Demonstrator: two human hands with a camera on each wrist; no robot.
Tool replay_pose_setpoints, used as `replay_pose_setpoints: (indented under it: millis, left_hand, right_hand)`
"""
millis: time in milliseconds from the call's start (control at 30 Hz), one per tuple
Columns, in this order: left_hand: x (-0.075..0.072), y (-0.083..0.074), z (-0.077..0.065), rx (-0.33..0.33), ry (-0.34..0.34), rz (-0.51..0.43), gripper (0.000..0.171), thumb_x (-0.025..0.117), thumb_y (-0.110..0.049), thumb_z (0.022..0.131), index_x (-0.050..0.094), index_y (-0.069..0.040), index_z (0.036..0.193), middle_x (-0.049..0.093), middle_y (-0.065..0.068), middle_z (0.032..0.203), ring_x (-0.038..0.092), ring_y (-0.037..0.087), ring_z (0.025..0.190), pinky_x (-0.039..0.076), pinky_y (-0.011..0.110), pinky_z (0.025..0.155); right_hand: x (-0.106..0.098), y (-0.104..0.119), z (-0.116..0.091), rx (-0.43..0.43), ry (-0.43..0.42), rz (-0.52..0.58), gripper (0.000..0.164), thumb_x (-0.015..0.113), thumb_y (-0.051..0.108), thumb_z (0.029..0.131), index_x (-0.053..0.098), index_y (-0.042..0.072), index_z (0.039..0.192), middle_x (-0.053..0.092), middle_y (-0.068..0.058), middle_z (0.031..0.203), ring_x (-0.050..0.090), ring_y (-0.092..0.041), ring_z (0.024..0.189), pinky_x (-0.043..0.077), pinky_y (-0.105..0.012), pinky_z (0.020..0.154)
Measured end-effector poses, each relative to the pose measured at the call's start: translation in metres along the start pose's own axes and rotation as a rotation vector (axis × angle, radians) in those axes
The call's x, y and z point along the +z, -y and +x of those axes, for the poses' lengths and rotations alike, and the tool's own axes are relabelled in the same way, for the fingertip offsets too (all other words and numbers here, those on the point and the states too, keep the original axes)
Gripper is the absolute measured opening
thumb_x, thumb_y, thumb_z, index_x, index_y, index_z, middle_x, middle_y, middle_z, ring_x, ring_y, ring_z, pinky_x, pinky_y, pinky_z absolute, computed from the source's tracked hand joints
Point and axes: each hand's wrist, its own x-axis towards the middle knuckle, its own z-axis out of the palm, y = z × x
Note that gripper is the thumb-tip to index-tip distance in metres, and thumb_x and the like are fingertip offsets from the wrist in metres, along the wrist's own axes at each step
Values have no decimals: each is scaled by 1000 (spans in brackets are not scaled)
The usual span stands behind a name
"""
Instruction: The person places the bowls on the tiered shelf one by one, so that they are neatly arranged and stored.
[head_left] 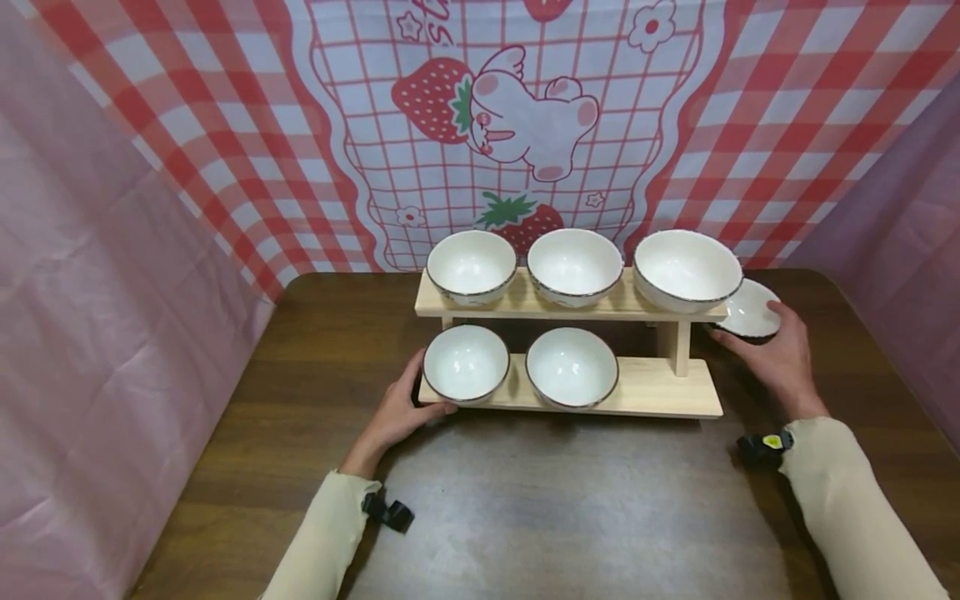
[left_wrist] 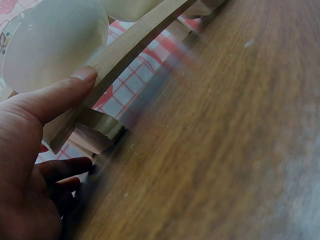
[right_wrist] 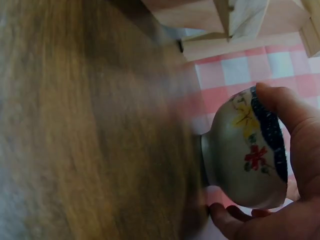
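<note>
A two-tier wooden rack (head_left: 652,387) stands toward the back of the table. My left hand (head_left: 401,410) grips the left end of its lower board, and in the left wrist view the thumb (left_wrist: 70,92) lies on the board's front edge. Right beside that thumb is a white bowl (head_left: 467,364) with a dark rim. Off the rack's right end, my right hand (head_left: 780,358) holds a bowl (head_left: 752,307) by its rim. The right wrist view shows this bowl's outside, with painted red and yellow flowers and a dark blue rim band (right_wrist: 269,135); its foot is close over the tabletop.
Three white bowls line the upper board: left (head_left: 471,265), middle (head_left: 575,265) and right (head_left: 686,268). Another bowl (head_left: 572,368) sits mid-way along the lower board. A red checked cloth (head_left: 247,125) hangs behind the brown table (head_left: 555,508), with pink drapes (head_left: 97,292) at the sides.
</note>
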Motion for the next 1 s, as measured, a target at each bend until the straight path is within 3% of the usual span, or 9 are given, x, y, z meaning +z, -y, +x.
replay_pose_setpoints:
  millis: [333, 667, 1000]
  left_hand:
    - [0, 0, 0, 3, -1, 5, 100, 86, -25, 78, 27, -19, 158, 42, 13, 158, 41, 35, 145, 30, 59, 119]
    - [1, 0, 0, 2, -12, 10, 102, 88, -25, 77, 27, -19, 158, 42, 15, 158, 42, 37, 144, 31, 58, 118]
    - [1, 1, 0, 5, -6, 4, 101, 88, -25, 77, 27, -18, 158, 41, 14, 159, 41, 35, 146, 30, 58, 119]
  right_hand:
    - [4, -5, 8, 9, 50, 15, 96, 76, 34, 85, 23, -8, 154, 28, -37, 156, 31, -54, 141, 26, -65, 116]
    - [6, -10, 12, 31, 42, 21, 99, 78, 34, 83, 23, -4, 156, 30, -32, 158, 34, -50, 141, 27, -61, 117]
    - [10, -9, 9, 142, 16, 54, 101, 78, 40, 83, 21, 6, 160, 27, -22, 164, 31, -45, 147, 27, -60, 120]
